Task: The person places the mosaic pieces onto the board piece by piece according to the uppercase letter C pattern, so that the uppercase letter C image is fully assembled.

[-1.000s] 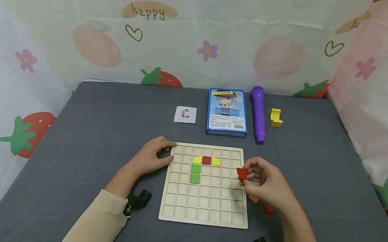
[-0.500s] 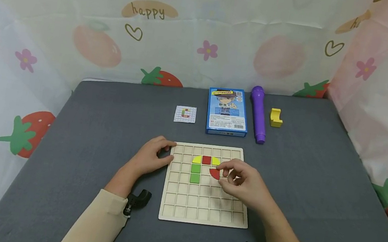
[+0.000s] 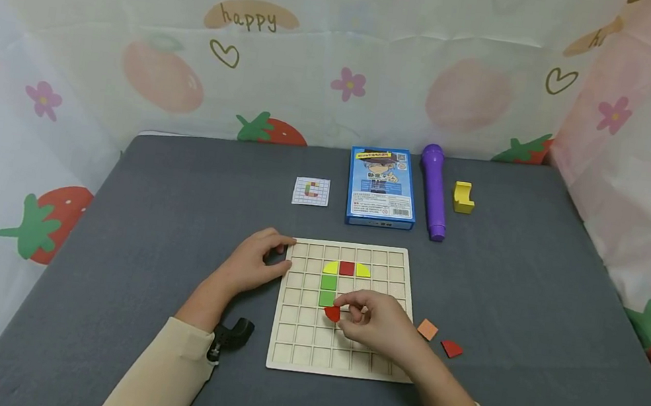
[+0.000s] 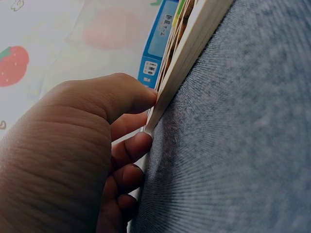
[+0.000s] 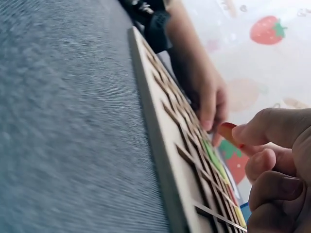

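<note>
A pale wooden grid board (image 3: 297,335) lies on the table. My left hand (image 3: 254,262) rests at its far left corner, thumb and index fingertip touching the edge; in the left wrist view the thumb (image 4: 131,97) meets the board's side. My right hand (image 3: 378,321) pinches a red rounded tile (image 3: 332,313) between thumb and index finger, just above the board below the green tiles (image 3: 328,291). The right wrist view shows this red tile (image 5: 228,131) tilted and clear of the grid. A red square tile (image 3: 346,268) sits between two yellow rounded tiles (image 3: 362,270) in the grid.
An orange square tile (image 3: 427,329) and a red tile (image 3: 452,348) lie right of the board. Behind it are a small pattern card (image 3: 311,192), a blue box (image 3: 384,190), a purple microphone-shaped object (image 3: 434,196) and a yellow block (image 3: 463,198).
My right hand has carried the red rounded tile leftward from the board's right edge to below the green tiles. The loose orange and red tiles are uncovered. My left hand has stayed still.
</note>
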Action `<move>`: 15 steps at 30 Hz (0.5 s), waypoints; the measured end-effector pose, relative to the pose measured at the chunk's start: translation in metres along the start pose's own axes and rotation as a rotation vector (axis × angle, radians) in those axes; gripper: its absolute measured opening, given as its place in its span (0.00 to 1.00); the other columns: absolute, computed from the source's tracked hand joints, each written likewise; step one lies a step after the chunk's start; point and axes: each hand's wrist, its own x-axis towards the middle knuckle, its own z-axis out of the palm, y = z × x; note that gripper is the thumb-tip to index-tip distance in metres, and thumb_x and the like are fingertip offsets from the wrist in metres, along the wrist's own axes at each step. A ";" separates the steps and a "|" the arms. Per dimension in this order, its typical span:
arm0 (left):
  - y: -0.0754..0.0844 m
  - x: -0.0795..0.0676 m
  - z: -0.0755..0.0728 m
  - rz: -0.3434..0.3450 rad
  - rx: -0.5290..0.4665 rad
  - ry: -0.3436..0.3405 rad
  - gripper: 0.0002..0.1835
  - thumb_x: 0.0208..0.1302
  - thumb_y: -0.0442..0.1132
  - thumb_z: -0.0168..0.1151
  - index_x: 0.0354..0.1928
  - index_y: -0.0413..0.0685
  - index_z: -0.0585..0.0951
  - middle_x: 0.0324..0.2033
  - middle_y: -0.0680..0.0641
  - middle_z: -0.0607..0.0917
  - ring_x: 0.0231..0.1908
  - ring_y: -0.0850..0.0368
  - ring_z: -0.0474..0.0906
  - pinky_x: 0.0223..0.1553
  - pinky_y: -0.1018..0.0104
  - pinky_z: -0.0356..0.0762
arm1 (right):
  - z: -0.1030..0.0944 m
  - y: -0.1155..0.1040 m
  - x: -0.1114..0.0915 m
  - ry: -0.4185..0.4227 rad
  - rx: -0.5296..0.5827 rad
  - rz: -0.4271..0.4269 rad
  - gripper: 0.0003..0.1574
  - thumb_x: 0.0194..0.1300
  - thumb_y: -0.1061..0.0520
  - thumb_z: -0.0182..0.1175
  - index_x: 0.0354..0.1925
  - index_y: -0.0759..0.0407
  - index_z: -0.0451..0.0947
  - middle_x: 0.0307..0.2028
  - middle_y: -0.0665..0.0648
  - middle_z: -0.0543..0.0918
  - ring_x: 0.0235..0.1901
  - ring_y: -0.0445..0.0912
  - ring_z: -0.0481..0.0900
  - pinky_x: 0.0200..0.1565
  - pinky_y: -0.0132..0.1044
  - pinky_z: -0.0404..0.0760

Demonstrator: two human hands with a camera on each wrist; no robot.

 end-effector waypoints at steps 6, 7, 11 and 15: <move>0.001 0.000 -0.001 0.003 -0.004 0.000 0.20 0.68 0.39 0.68 0.61 0.45 0.83 0.38 0.51 0.76 0.34 0.55 0.67 0.39 0.57 0.68 | 0.011 0.001 0.003 -0.030 -0.071 0.010 0.13 0.62 0.64 0.67 0.46 0.59 0.87 0.21 0.45 0.71 0.19 0.37 0.62 0.29 0.32 0.66; 0.001 0.000 -0.001 0.006 -0.002 0.002 0.20 0.68 0.39 0.68 0.61 0.45 0.83 0.38 0.51 0.76 0.34 0.55 0.67 0.39 0.57 0.68 | 0.012 0.001 0.003 -0.029 -0.104 -0.001 0.12 0.62 0.63 0.68 0.46 0.58 0.88 0.20 0.44 0.70 0.19 0.37 0.63 0.29 0.32 0.67; 0.002 0.000 -0.001 0.013 -0.005 0.005 0.20 0.67 0.39 0.69 0.61 0.45 0.83 0.38 0.50 0.77 0.34 0.55 0.67 0.39 0.56 0.68 | 0.016 0.001 0.004 -0.004 -0.266 -0.053 0.12 0.61 0.61 0.70 0.44 0.56 0.88 0.20 0.43 0.70 0.21 0.37 0.65 0.30 0.33 0.68; 0.001 0.000 0.000 0.019 -0.010 0.007 0.20 0.68 0.38 0.69 0.61 0.44 0.83 0.38 0.50 0.77 0.34 0.55 0.67 0.39 0.56 0.68 | 0.018 0.001 0.002 0.027 -0.373 -0.099 0.11 0.60 0.60 0.70 0.44 0.55 0.88 0.21 0.43 0.69 0.22 0.37 0.66 0.29 0.34 0.68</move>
